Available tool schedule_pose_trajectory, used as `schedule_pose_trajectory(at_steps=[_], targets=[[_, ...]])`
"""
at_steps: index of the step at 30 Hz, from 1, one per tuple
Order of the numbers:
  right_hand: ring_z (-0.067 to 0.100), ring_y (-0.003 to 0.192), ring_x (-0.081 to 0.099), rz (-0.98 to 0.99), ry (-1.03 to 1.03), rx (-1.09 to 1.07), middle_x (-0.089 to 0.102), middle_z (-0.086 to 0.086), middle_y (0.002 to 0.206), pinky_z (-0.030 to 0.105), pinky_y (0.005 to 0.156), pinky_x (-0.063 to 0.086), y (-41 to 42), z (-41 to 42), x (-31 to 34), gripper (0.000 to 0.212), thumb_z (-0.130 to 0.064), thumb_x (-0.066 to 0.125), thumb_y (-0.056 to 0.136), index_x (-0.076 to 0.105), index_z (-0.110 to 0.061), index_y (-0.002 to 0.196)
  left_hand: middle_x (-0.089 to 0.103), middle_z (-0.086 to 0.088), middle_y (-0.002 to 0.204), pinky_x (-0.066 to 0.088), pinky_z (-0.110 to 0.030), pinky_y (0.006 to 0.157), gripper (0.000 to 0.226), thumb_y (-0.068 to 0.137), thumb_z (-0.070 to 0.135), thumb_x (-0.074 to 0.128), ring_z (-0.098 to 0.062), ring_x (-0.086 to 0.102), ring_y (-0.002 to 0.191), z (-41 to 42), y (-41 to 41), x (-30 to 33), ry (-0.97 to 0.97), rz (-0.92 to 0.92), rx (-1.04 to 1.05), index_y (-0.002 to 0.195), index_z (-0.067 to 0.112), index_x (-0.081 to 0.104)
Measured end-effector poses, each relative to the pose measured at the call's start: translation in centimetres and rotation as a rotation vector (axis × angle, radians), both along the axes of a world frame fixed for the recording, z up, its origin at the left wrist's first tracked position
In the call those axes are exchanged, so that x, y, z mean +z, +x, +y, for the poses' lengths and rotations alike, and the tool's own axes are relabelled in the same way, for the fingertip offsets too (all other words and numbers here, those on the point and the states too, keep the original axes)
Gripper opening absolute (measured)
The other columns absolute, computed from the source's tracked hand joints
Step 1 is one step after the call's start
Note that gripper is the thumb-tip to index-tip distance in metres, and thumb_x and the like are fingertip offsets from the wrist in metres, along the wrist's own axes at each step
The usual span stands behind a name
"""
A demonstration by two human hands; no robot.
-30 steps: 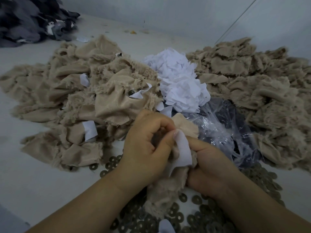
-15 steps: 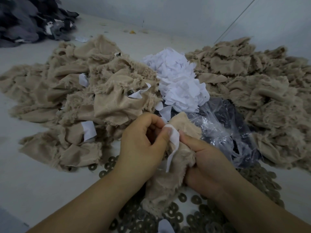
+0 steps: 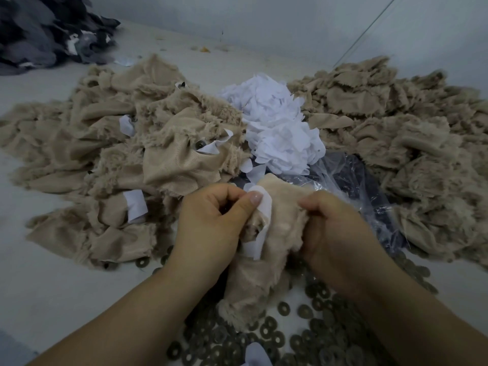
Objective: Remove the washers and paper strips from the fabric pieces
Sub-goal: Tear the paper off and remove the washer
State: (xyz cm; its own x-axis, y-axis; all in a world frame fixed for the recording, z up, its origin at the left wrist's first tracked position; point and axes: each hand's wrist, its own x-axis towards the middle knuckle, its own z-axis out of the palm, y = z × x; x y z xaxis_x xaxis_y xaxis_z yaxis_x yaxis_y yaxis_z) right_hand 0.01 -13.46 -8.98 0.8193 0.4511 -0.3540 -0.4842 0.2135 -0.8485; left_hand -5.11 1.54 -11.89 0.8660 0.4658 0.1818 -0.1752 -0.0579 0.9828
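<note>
Mid-task, by the look of it. Held between both hands over the table [image 3: 39,281] — one fabric piece [image 3: 277,233], tan and furry, with a paper strip [image 3: 264,215] partly peeled from it. Left hand [image 3: 211,228] curled, grip pinched on the strip's top end with the thumb on the paper. Right hand [image 3: 335,233] curled round the piece's right edge, grip closed on the fabric. Something round and dark just under the strip, maybe a washer, but too blurred to tell.

Done so far, judging from the piles: a heap of loose washers [image 3: 303,336] spread on the table under the forearms, a white mound of paper [image 3: 274,128] behind the hands, and a right pile [image 3: 396,133] of tan pieces with no paper showing — probably the finished ones.

Left to do: the left pile [image 3: 118,159], large, with white strips sticking out in several places, such as one [image 3: 136,206] near its front and another [image 3: 215,147] beside a dark ring. Roughly half remaining, as a guess only. Clear plastic bag [image 3: 351,186] lying between the hands and the right pile. Dark grey scraps [image 3: 47,30] far back left, apart from all this.
</note>
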Motion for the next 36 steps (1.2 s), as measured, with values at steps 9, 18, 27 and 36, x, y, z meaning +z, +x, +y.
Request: schedule_pose_trajectory(at_steps=[9,18,27,36], targets=[[0.012,0.074,0.052,-1.112,-1.421,0.388,0.053,-0.013,0.073,0.017,0.055,0.037,1.6,-1.7,0.4,0.012,-0.023,0.061,0.087,0.071,-0.03,0.087,0.07,-0.008,0.064,0.053,-0.025,0.055,0.025,0.076,0.036,0.071,-0.016,0.062,0.056,0.0,0.0,0.3,-0.186,-0.013,-0.027,0.067,0.013,0.071],[0.015,0.08,0.05,-1.234,-1.406,0.432,0.041,-0.008,0.086,0.027,0.073,0.044,1.7,-0.7,-1.4,0.013,-0.018,0.059,0.087,0.066,-0.023,0.096,0.07,-0.007,0.065,0.054,-0.025,0.057,0.023,0.075,0.037,0.071,-0.015,0.064,0.057,-0.2,0.1,0.2,-0.168,-0.056,-0.063,0.067,0.015,0.071],[0.011,0.052,0.042,-1.288,-1.192,0.12,0.041,-0.014,0.056,0.02,0.046,0.027,1.5,-1.0,-1.5,0.02,-0.002,0.062,0.074,0.055,-0.019,0.066,0.07,-0.011,0.066,0.056,-0.029,0.059,0.028,0.073,0.038,0.072,-0.019,0.063,0.058,-0.2,0.2,0.2,-0.148,-0.048,-0.037,0.068,0.01,0.07],[-0.005,0.054,0.061,-0.785,-0.609,0.089,0.071,-0.012,0.061,0.012,0.052,0.049,0.3,-0.7,-0.1,0.037,0.004,0.068,0.087,0.074,-0.026,0.066,0.07,-0.006,0.064,0.055,-0.024,0.056,0.024,0.075,0.036,0.069,-0.015,0.064,0.057,-0.6,-0.2,0.8,-0.092,-0.077,-0.066,0.069,0.013,0.072]])
